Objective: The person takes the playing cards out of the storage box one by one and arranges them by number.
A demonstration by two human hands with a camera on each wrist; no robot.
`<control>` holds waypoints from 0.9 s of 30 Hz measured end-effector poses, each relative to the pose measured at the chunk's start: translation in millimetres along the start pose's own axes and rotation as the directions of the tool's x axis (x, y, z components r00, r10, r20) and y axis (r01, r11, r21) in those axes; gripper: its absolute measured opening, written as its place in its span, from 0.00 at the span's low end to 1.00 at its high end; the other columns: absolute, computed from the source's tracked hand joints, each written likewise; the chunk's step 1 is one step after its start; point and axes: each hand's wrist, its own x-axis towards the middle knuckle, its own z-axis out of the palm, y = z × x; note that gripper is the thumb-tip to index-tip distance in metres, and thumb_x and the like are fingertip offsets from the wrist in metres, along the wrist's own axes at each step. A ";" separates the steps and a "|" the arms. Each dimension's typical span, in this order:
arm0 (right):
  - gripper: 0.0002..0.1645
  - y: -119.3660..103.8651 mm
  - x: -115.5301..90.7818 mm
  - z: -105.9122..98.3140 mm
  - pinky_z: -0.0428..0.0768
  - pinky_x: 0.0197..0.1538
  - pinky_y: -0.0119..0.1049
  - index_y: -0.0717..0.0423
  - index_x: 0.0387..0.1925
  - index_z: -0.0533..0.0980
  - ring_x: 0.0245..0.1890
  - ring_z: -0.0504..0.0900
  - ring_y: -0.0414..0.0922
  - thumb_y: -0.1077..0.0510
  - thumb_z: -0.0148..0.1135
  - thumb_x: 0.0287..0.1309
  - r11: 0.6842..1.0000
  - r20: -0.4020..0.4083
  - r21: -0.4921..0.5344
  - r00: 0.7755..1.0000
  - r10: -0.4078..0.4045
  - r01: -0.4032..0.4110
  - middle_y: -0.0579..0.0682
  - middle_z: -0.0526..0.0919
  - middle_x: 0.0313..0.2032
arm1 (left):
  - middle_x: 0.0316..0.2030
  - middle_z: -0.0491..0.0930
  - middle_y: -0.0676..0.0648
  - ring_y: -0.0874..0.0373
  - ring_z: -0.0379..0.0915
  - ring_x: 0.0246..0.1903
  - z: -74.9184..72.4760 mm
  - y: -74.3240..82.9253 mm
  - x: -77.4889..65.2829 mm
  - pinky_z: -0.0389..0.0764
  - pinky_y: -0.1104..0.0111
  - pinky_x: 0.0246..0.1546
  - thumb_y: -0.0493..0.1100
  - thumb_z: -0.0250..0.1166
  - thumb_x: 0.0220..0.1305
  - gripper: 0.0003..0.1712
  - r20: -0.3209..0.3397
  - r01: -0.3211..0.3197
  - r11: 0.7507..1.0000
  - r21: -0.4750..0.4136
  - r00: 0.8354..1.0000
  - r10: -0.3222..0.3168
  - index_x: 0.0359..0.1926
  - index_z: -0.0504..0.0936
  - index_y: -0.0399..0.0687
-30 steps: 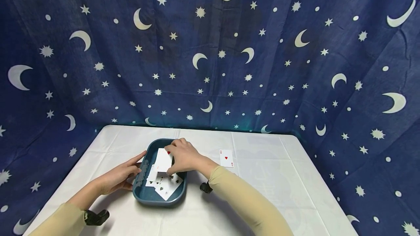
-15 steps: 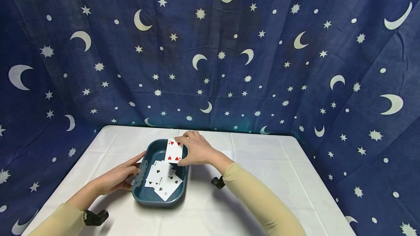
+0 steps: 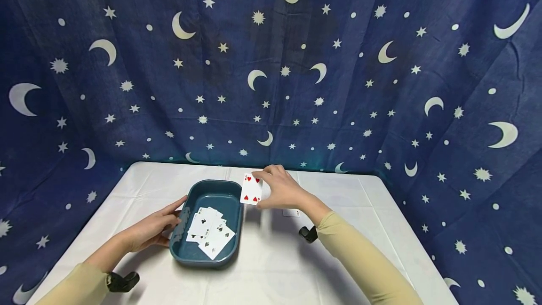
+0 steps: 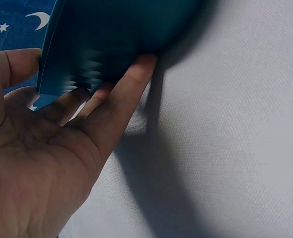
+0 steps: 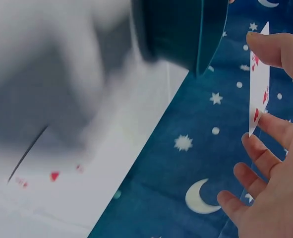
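Tray [image 3: 221, 200]: on the surface [image 3: 275, 267], overlapping black-suit cards [image 3: 215, 240] face up inside
Held card [image 3: 251, 189]: printed with red hearts, raised just beside the tray's right rim and pinched at its edges, presumably so its face shows
Second card [image 3: 291, 212]: on the surface, partly behind the right hand [image 3: 281, 192], seemingly set apart from the black suits
Right hand: grip on the held card, thumb and finger at opposite edges
Left hand [image 3: 156, 228]: grip unclenched, fingers against the tray's left wall, likely steadying it

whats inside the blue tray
Overlapping playing cards, clubs and spades showing, lie face up in the blue tray. Those underneath are partly covered, so their number is unclear.
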 end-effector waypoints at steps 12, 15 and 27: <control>0.52 36.4 -41.0 0.5 0.66 0.64 0.49 0.39 0.72 0.71 0.63 0.64 0.48 0.38 0.77 0.41 0.999 0.038 -0.038 0.999 0.030 -0.029 0.46 0.71 0.60 | 0.74 0.48 0.27 0.43 0.67 0.58 0.7 0.1 -0.7 0.83 0.47 0.44 0.37 0.50 0.73 0.46 0.017 -0.015 1.000 -0.009 1.000 0.015 0.83 0.37 0.60; 0.52 43.1 -52.6 3.3 0.66 0.64 0.49 0.39 0.71 0.71 0.62 0.64 0.48 0.38 0.78 0.41 0.999 0.053 -0.042 0.998 0.035 -0.033 0.46 0.71 0.59 | 0.72 0.52 0.28 0.43 0.67 0.58 0.3 -0.1 -0.4 0.83 0.48 0.44 0.37 0.51 0.73 0.46 0.009 -0.011 1.000 -0.010 1.000 0.011 0.83 0.38 0.60; 0.53 63.7 -89.3 17.3 0.67 0.63 0.51 0.43 0.71 0.73 0.60 0.66 0.47 0.40 0.78 0.39 0.997 0.079 -0.061 0.996 0.047 -0.042 0.45 0.72 0.56 | 0.73 0.51 0.29 0.43 0.65 0.60 0.1 -0.7 0.3 0.82 0.48 0.44 0.38 0.51 0.73 0.46 0.005 -0.009 1.000 -0.017 1.000 0.009 0.83 0.39 0.62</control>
